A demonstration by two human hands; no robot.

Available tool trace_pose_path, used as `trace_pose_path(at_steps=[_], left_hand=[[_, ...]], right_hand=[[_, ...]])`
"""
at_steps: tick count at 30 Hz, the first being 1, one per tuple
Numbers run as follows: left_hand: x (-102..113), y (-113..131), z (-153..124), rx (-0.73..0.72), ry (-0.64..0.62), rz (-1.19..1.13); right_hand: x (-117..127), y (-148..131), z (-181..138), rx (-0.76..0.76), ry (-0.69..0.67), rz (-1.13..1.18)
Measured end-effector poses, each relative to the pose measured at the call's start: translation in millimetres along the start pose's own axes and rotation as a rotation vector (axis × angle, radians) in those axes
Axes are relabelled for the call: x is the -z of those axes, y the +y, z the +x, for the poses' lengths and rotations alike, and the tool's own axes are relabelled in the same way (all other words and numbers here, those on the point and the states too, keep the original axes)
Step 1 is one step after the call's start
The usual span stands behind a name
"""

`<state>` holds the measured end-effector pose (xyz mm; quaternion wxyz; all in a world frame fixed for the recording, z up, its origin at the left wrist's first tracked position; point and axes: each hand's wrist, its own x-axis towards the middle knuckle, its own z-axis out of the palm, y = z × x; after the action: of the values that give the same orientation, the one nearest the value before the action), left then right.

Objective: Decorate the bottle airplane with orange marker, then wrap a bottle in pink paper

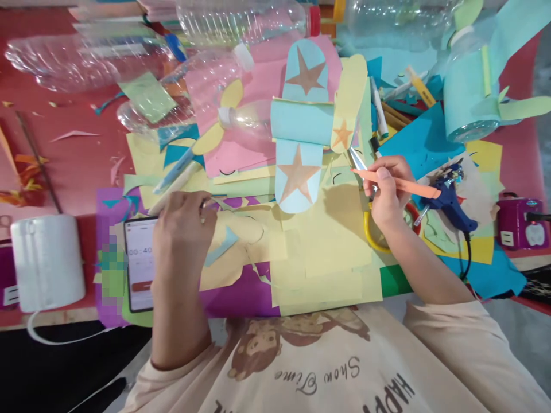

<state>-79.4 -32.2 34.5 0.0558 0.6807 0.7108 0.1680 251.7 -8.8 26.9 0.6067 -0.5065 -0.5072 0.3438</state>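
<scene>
the right hand [385, 195] is closed on a thin, flat orange paper strip [402, 184], pinched between thumb and fingertips so that it juts out stiffly to both sides. under the same hand lie scissors [371, 232] with a glossy yellow loop handle, their shiny metal blades pointing up toward a bottle plane [301, 123]. the left hand [183, 226] is curled knuckles-up, its fingertips drawn together over a curved, pale yellow paper offcut [241, 229]; i cannot tell whether it pinches anything. just beside its wrist a phone [138, 264] lies flat with its screen lit.

the bottle plane sits beyond and between the 2 hands. it is a clear plastic bottle wrapped in matte light blue paper, with 2 rounded wings that each bear a tan star. it also has a yellow tail fin with a smaller star and a yellow propeller at the white cap.

near the strip's far end a blue glue gun [450, 203] with a black cord rests on paper scraps, and a purple box [519, 221] stands beyond it. a white roll [45, 261] stands at the left. the worktop [77, 166] is red, layered with loose yellow, pink, purple and blue sheets and curly trimmings. clear empty bottles [86, 54] lie along its far side.
</scene>
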Motion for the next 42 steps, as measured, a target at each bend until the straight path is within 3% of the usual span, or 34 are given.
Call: trace_pose_path(at_steps=[4,7,10,15,19,23,27,31,37,42], left_hand=[[-1,1,0,-0.100,-0.028,-0.004],[2,9,2,-0.149,0.040,-0.063],[9,30,6,-0.217,0.118,-0.217],[7,71,15,-0.250,0.041,-0.568],[-15,86,18,-0.133,-0.177,-0.860],[-34,90,16,0.044,-0.207,-1.266],[-40,91,11,0.171,-0.310,-1.540],[-40,91,8,0.179,-0.383,-1.575],[-34,93,3,0.154,-0.399,-1.427],[-34,96,1,-0.027,-0.406,-1.376]], right_hand=[[0,-4,-2,-0.020,-0.056,0.005],[-1,-6,-3,-0.009,-0.094,-0.010],[-2,-7,-3,0.016,-0.132,-0.018],[-4,-10,-4,-0.008,-0.175,0.054],[-4,-18,-6,-0.151,-0.277,0.202],[-8,-25,-12,-0.372,-0.367,0.308],[-14,-25,-19,-0.522,-0.406,0.367],[-19,-24,-22,-0.575,-0.404,0.393],[-19,-23,-23,-0.565,-0.429,0.423],[-18,-20,-26,-0.558,-0.520,0.416]])
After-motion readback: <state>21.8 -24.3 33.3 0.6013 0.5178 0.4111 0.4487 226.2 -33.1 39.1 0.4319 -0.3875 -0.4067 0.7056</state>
